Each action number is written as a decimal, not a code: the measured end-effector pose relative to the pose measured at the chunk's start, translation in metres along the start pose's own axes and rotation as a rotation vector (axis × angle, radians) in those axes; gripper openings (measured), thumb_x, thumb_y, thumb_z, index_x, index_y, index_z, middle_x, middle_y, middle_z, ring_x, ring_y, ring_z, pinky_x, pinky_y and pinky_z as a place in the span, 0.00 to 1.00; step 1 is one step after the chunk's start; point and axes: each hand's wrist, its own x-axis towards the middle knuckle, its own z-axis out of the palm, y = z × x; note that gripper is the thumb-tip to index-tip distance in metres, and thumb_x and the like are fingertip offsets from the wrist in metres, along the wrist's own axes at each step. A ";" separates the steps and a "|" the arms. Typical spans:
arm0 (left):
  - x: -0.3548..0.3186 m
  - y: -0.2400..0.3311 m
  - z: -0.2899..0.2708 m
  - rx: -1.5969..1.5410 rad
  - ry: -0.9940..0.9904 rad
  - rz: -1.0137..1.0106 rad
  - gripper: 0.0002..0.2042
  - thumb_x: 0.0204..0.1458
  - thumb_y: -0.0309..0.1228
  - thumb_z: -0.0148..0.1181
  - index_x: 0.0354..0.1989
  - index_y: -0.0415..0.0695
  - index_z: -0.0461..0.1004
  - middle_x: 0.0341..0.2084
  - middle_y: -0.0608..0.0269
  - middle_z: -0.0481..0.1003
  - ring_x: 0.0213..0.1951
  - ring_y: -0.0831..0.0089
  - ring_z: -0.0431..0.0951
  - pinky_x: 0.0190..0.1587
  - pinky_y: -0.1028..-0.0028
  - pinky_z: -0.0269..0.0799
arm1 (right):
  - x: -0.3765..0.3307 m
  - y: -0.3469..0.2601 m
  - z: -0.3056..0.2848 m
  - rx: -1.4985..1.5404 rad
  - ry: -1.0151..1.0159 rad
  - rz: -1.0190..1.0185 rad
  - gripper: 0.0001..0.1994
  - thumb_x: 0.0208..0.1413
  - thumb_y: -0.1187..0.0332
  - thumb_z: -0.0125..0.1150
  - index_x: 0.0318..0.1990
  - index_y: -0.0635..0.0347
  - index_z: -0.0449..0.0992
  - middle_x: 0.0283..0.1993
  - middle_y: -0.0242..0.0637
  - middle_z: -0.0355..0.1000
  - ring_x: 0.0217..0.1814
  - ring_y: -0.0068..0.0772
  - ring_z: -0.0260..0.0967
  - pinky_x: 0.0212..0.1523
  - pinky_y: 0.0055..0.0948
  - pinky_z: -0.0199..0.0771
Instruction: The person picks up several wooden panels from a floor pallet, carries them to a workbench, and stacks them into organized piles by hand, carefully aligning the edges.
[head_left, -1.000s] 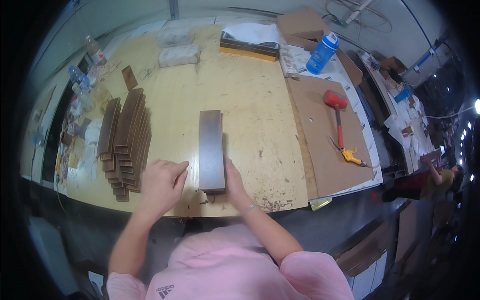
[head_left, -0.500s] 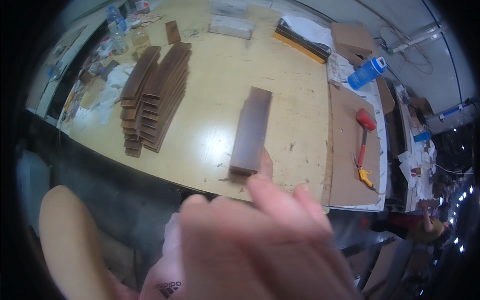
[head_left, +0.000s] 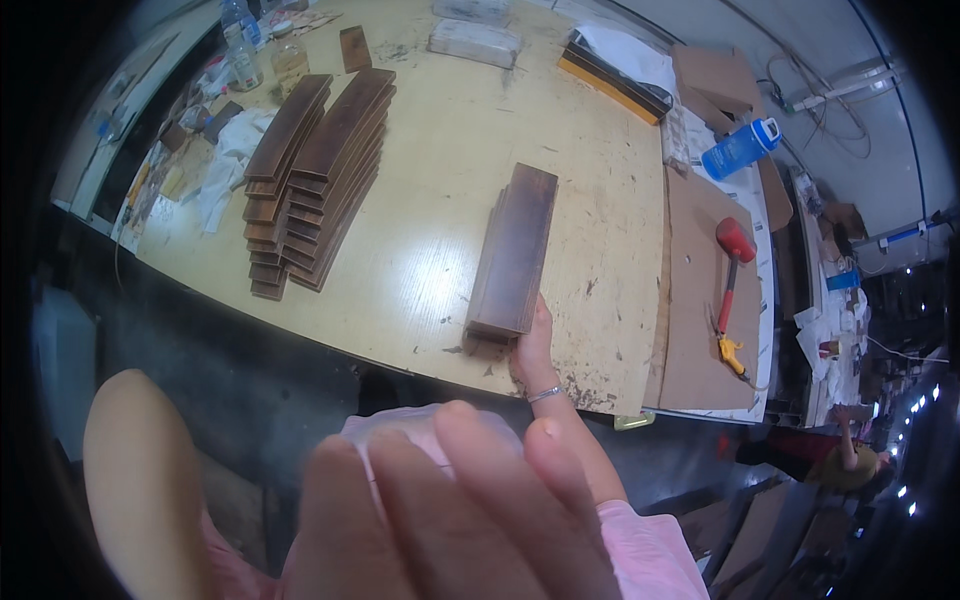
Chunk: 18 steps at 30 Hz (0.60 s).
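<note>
Pale scuffed workbench (head_left: 430, 250) below me: my left hand (head_left: 450, 510) hangs blurred near the lens, fingers spread, probably empty. Farther out, my right hand (head_left: 535, 345) grips the dark wooden plank bundle (head_left: 515, 250), its long axis pointing away.

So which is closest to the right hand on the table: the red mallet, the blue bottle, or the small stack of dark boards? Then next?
From the right hand:
1. Small stack of dark boards, touching it.
2. Red mallet, to its right.
3. Blue bottle, far right corner.

The left hand (head_left: 440, 510) is raised close to the camera, fingers spread; the right hand (head_left: 535, 345) reaches forward, flat.
</note>
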 end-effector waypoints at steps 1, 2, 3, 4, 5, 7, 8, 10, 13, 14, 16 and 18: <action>0.004 -0.007 0.001 0.007 0.005 0.029 0.15 0.47 0.35 0.65 0.40 0.37 0.76 0.22 0.60 0.76 0.29 0.61 0.79 0.37 0.63 0.74 | 0.001 -0.003 -0.006 -0.008 0.041 -0.017 0.16 0.69 0.63 0.43 0.56 0.62 0.71 0.49 0.33 0.73 0.49 0.24 0.70 0.53 0.28 0.72; 0.009 -0.015 0.003 0.018 0.015 0.064 0.15 0.47 0.35 0.64 0.40 0.37 0.76 0.22 0.60 0.76 0.29 0.61 0.79 0.36 0.63 0.74 | 0.003 -0.003 -0.016 0.015 0.080 -0.021 0.16 0.69 0.63 0.43 0.55 0.61 0.71 0.49 0.33 0.73 0.49 0.24 0.70 0.52 0.28 0.72; 0.004 -0.008 0.002 0.020 0.014 0.039 0.16 0.47 0.35 0.64 0.40 0.37 0.76 0.22 0.60 0.76 0.29 0.61 0.80 0.36 0.63 0.74 | 0.001 -0.002 -0.011 0.039 0.046 -0.006 0.16 0.69 0.62 0.44 0.55 0.61 0.71 0.49 0.33 0.73 0.49 0.24 0.70 0.52 0.28 0.73; -0.001 -0.002 0.002 0.018 0.016 0.006 0.16 0.47 0.35 0.64 0.40 0.37 0.76 0.22 0.60 0.76 0.28 0.61 0.80 0.35 0.63 0.74 | -0.001 -0.001 -0.006 0.062 0.017 0.009 0.16 0.69 0.62 0.44 0.55 0.61 0.71 0.48 0.33 0.73 0.49 0.24 0.71 0.52 0.27 0.73; -0.005 0.004 0.001 0.016 0.018 -0.026 0.16 0.47 0.35 0.64 0.40 0.37 0.76 0.21 0.60 0.76 0.28 0.61 0.80 0.35 0.63 0.74 | -0.003 -0.001 0.000 0.082 -0.004 0.038 0.16 0.69 0.61 0.44 0.54 0.61 0.71 0.48 0.33 0.73 0.49 0.24 0.71 0.51 0.28 0.73; -0.011 0.002 0.006 0.017 0.037 -0.050 0.16 0.47 0.35 0.64 0.40 0.36 0.76 0.21 0.61 0.76 0.27 0.61 0.80 0.33 0.63 0.74 | -0.005 -0.010 0.010 0.118 0.000 0.085 0.16 0.69 0.59 0.45 0.53 0.60 0.72 0.48 0.33 0.73 0.49 0.25 0.71 0.51 0.28 0.74; -0.015 0.000 0.008 0.015 0.049 -0.078 0.16 0.48 0.35 0.64 0.41 0.36 0.76 0.21 0.61 0.76 0.27 0.61 0.80 0.33 0.63 0.74 | -0.004 -0.016 0.015 0.117 -0.026 0.122 0.17 0.69 0.58 0.45 0.53 0.61 0.71 0.48 0.33 0.73 0.49 0.25 0.71 0.51 0.28 0.74; -0.019 -0.013 0.017 -0.010 0.122 -0.140 0.16 0.48 0.35 0.64 0.41 0.36 0.76 0.21 0.61 0.76 0.27 0.61 0.80 0.32 0.63 0.74 | -0.002 -0.029 0.020 0.128 -0.043 0.180 0.19 0.69 0.56 0.44 0.54 0.61 0.71 0.49 0.33 0.73 0.49 0.25 0.72 0.51 0.28 0.75; 0.006 -0.077 0.061 -0.440 0.341 -0.316 0.20 0.47 0.36 0.66 0.46 0.36 0.76 0.29 0.56 0.80 0.31 0.57 0.81 0.35 0.61 0.76 | -0.003 -0.044 0.017 0.213 0.038 0.247 0.20 0.69 0.55 0.44 0.56 0.62 0.69 0.50 0.33 0.73 0.48 0.25 0.72 0.50 0.29 0.75; 0.013 -0.092 0.090 -0.655 0.473 -0.408 0.24 0.47 0.35 0.66 0.53 0.37 0.74 0.37 0.52 0.81 0.38 0.54 0.81 0.42 0.63 0.77 | -0.003 -0.042 0.020 0.169 -0.009 0.211 0.23 0.69 0.48 0.40 0.52 0.59 0.69 0.45 0.32 0.73 0.45 0.27 0.72 0.48 0.29 0.74; 0.031 -0.118 0.178 -0.984 0.634 -0.611 0.26 0.57 0.36 0.59 0.61 0.34 0.67 0.54 0.46 0.74 0.54 0.59 0.76 0.55 0.65 0.72 | -0.003 -0.037 0.026 0.157 -0.057 0.234 0.21 0.70 0.53 0.42 0.56 0.60 0.69 0.49 0.32 0.72 0.48 0.26 0.71 0.50 0.28 0.74; 0.048 -0.128 0.239 -1.260 0.693 -0.724 0.26 0.63 0.39 0.51 0.64 0.31 0.63 0.61 0.46 0.68 0.61 0.60 0.69 0.62 0.66 0.65 | -0.004 -0.034 0.029 0.134 -0.060 0.231 0.20 0.70 0.55 0.43 0.58 0.60 0.68 0.51 0.32 0.72 0.50 0.25 0.71 0.51 0.28 0.74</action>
